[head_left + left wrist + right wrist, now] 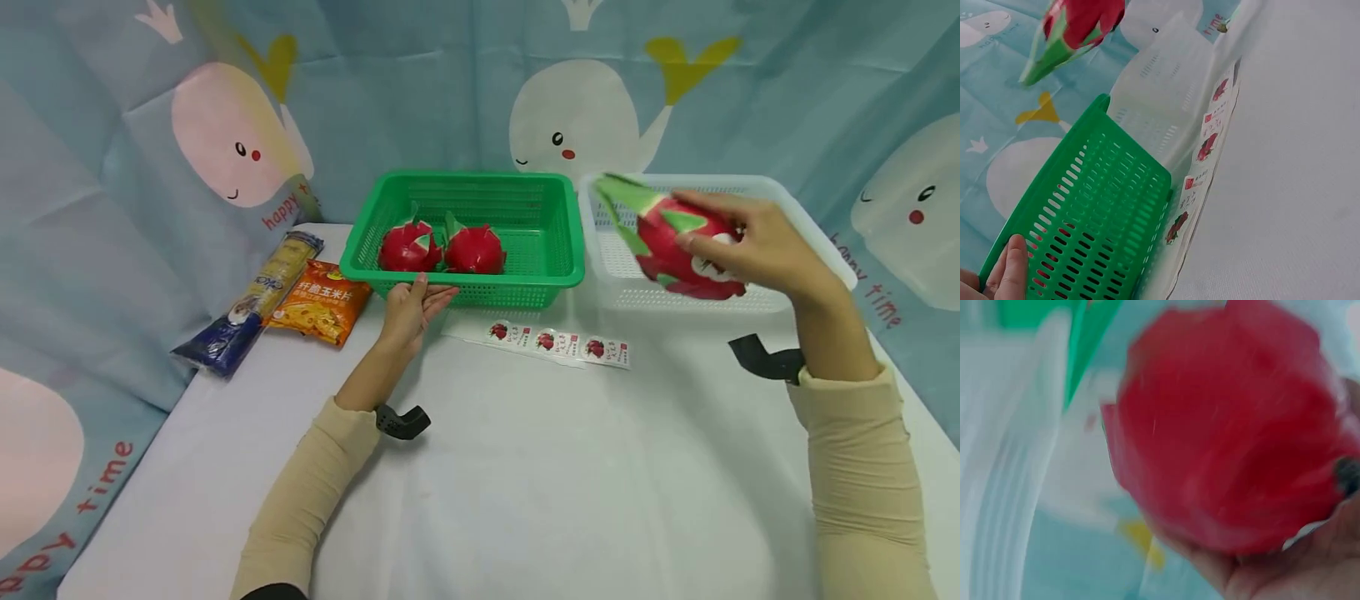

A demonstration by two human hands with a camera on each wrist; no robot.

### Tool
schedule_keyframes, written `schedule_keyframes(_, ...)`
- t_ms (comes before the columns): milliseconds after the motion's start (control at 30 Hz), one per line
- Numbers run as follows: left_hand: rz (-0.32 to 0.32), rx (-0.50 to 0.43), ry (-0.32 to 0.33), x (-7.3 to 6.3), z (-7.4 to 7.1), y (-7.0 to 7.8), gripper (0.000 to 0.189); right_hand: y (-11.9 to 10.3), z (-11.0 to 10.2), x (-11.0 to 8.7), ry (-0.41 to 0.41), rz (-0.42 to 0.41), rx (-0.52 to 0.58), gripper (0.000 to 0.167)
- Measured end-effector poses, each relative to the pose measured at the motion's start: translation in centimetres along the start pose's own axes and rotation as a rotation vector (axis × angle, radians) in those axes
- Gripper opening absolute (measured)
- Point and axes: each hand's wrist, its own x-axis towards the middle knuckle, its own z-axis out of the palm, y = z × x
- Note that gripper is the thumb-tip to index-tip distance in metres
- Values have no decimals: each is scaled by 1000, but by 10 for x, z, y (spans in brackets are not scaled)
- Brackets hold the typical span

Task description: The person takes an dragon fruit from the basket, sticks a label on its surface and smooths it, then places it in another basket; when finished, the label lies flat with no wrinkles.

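Observation:
My right hand [765,242] grips a dragon fruit [678,242] with long green leaf tips and holds it up over the white basket [813,225]. A white sticker [707,268] shows on its skin beside the fingers. Close up in the right wrist view, the red dragon fruit [1229,437] is blurred and covers part of the hand. My left hand [405,317] holds the front rim of the green basket [517,287], with the thumb up at the rim. Inside that basket sit two more dragon fruits [408,247], [476,250] side by side.
A strip of dragon-fruit stickers [557,342] lies on the white table [555,467] before the baskets. To the left are an orange snack bag [322,302] and a long blue-and-gold packet [251,304]. A patterned curtain [420,92] hangs behind.

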Motion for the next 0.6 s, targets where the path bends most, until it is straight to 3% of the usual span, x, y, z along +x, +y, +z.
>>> schedule_keyframes(133,-7,-12,35,-7,-7,5,29,43,-18,21,183,285,90,58)
schedule_keyframes(267,2,-30,27,-14,-15,7,32,85,-15,39,261,481,105,61)
schedule_keyframes(433,40,0,-3,-19,-22,6,42,127,-6,46,196,586,8,69)
schedule_keyframes(600,85,18,-28,-18,-23,3,46,148,-1,45,65,630,-33,76)
